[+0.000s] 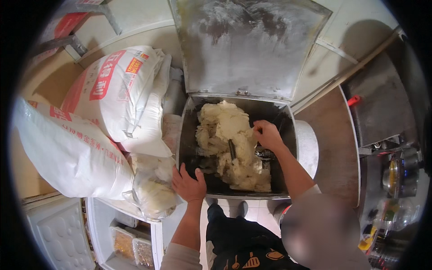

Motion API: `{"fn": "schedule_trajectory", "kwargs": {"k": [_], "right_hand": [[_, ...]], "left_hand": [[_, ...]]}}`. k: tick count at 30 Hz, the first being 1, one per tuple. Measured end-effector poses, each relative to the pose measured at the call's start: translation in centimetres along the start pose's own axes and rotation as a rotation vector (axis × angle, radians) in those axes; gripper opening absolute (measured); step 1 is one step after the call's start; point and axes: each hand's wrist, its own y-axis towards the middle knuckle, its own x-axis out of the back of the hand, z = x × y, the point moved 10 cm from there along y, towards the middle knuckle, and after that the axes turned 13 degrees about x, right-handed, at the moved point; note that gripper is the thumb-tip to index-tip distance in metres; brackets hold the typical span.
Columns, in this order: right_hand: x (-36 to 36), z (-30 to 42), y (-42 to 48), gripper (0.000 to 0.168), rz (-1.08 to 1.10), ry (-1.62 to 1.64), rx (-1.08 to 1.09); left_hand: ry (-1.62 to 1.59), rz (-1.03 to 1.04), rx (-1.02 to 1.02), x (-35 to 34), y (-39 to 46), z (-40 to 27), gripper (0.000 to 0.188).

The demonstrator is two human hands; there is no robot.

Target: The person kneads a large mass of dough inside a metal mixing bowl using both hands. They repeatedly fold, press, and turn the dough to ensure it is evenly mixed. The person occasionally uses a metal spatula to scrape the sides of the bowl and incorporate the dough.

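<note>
Pale dough [236, 125] lies in a rough, lumpy mass inside a metal dough mixer's tub [180, 145], with part of a dark mixing bar [232, 149] showing through it. At the dough's right edge is my right hand [266, 135], fingers curled; whether they pinch any dough is hidden. My left hand [189, 182] rests on the tub's left rim near the front corner, fingers spread, holding nothing. The tub's metal lid [246, 50] stands raised behind it, smeared with white residue.
Large white printed sacks [111, 94] and a plastic bag [155, 192] crowd the left side. An open chest freezer [157, 236] with food containers is at lower left. To the right are a round metal lid or pan [307, 148], a brown board [332, 148] and a cluttered counter.
</note>
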Motion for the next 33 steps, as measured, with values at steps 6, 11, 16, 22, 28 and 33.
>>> {"fn": "schedule_trajectory", "kwargs": {"k": [6,11,16,22,28,33], "right_hand": [[1.5,-2.5,-5.6,0.019,-0.049,0.045,-0.110],[1.3,-3.1,-7.7,0.022,-0.008,0.012,-0.157],[2.1,-2.1,-8.6,0.024,-0.130,0.031,-0.103],[2.7,0.8,-8.6,0.039,-0.268,-0.067,0.044],[-1.2,4.1,-6.7,0.048,-0.136,0.088,0.138],[-10.7,10.4,0.7,0.079,0.208,0.231,0.292]], "left_hand": [[-0.012,-0.095,-0.042,0.4,-0.1,-0.1,0.059],[-0.032,-0.095,-0.020,0.3,-0.2,-0.2,0.059],[-0.051,-0.078,-0.006,0.3,-0.3,0.1,0.060],[-0.030,-0.079,-0.003,0.4,-0.2,-0.2,0.061],[-0.021,-0.100,-0.005,0.3,-0.2,0.2,0.060],[-0.016,-0.117,-0.019,0.4,-0.3,0.6,0.059]]}}
